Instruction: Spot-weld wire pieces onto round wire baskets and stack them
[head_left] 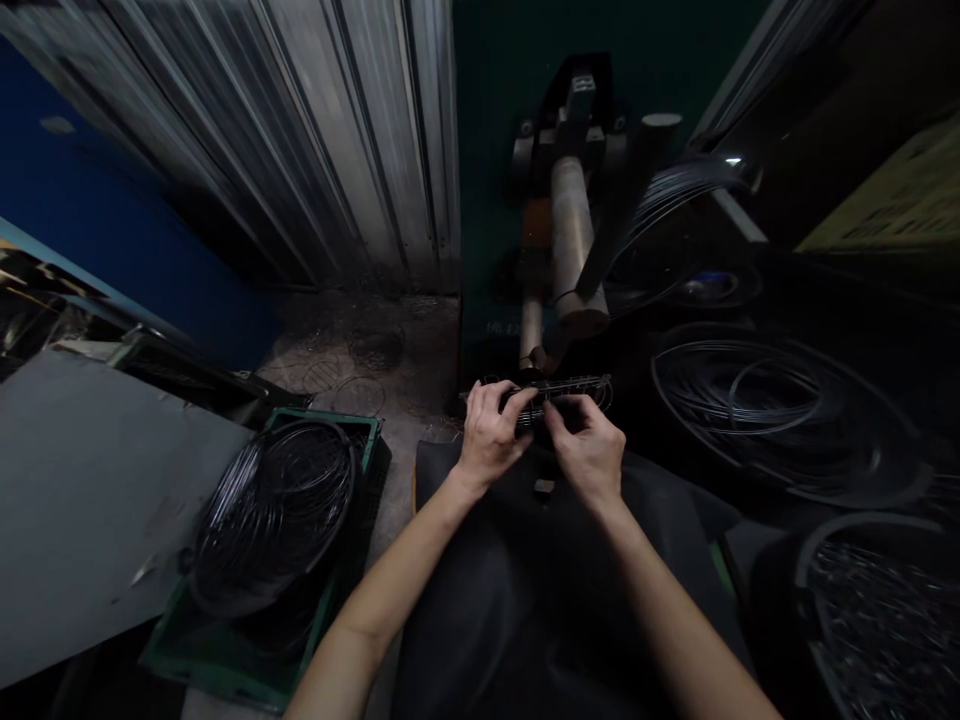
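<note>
Fingers (519, 402) drawn in narrow, the left hand (491, 430) and the right hand (594, 450) are both pinching a dark wire piece (592, 385), right at mid-view above the black covering (487, 620) and just below the metal cylinder (574, 230) in view! Out left, a round coil of wire (262, 510) sits tilted over a green crate (202, 672); across on the right, looped wire (765, 395) lies in a round tub (877, 460), with a bin (810, 555) of small metal bits (885, 620) nearer the camera.
</note>
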